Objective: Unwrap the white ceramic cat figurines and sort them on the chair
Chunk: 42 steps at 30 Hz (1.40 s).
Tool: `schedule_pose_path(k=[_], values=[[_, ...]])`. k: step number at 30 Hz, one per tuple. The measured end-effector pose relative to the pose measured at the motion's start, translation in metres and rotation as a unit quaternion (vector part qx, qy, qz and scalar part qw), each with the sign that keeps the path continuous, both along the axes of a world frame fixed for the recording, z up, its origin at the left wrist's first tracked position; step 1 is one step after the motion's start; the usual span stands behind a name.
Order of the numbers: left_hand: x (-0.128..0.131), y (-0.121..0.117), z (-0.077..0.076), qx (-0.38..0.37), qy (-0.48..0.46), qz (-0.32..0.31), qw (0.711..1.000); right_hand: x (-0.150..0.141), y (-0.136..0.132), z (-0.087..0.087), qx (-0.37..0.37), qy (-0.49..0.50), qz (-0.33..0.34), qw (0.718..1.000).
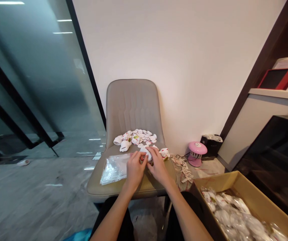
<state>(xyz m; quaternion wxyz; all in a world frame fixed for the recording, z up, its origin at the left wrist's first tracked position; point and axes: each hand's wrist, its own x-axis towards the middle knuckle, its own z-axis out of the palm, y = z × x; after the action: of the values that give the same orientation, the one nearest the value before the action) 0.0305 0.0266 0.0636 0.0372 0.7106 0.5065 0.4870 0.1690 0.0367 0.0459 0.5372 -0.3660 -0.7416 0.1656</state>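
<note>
Over the seat of a grey-beige chair [134, 100], my left hand [135, 164] and my right hand [158, 164] meet around a small white cat figurine [147, 153]. The fingers of both hands are closed on it, and they hide much of its lower part. Just right of my right hand lies another white figurine [164, 153] with red and green markings. Behind my hands, several white cat figurines [125, 145] lie beside a pile of small white discs [146, 134]. A stack of clear plastic bags [114, 170] lies flat at the left, close to my left hand.
At the lower right stands an open cardboard box [236, 177] with several bagged white figurines [224, 217]. A pink mushroom-shaped device [197, 150] and a black box [210, 147] stand by the wall. White strips [184, 169] litter the floor. A glass partition [46, 83] is at the left.
</note>
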Motion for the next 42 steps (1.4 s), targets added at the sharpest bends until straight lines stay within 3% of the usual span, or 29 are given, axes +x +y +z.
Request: schedule_pose_path(k=[5,10,19,28,33,37,42], values=[[0.004,0.000,0.004,-0.004,-0.023,-0.028,0.999,0.001,-0.002,0.003,0.007,0.006,-0.009,1.000],[0.002,-0.001,0.006,0.001,-0.028,0.003,1.000,-0.002,-0.004,0.008,0.019,0.019,-0.045,0.999],[0.006,-0.001,0.004,-0.040,-0.044,-0.012,0.998,-0.015,0.000,-0.001,0.023,0.006,-0.119,0.993],[0.027,0.001,0.006,-0.123,-0.243,0.022,0.962,-0.027,-0.005,0.007,0.008,0.086,-0.141,0.986],[0.031,0.006,0.002,-0.146,-0.302,0.016,0.942,-0.028,-0.005,0.008,0.031,0.071,-0.143,0.987],[0.031,0.001,0.004,-0.136,-0.290,0.015,0.947,-0.029,-0.007,0.011,0.023,0.081,-0.141,0.986],[0.027,-0.007,0.009,-0.072,-0.164,0.036,0.983,-0.028,-0.008,0.016,-0.023,0.131,-0.120,0.984]])
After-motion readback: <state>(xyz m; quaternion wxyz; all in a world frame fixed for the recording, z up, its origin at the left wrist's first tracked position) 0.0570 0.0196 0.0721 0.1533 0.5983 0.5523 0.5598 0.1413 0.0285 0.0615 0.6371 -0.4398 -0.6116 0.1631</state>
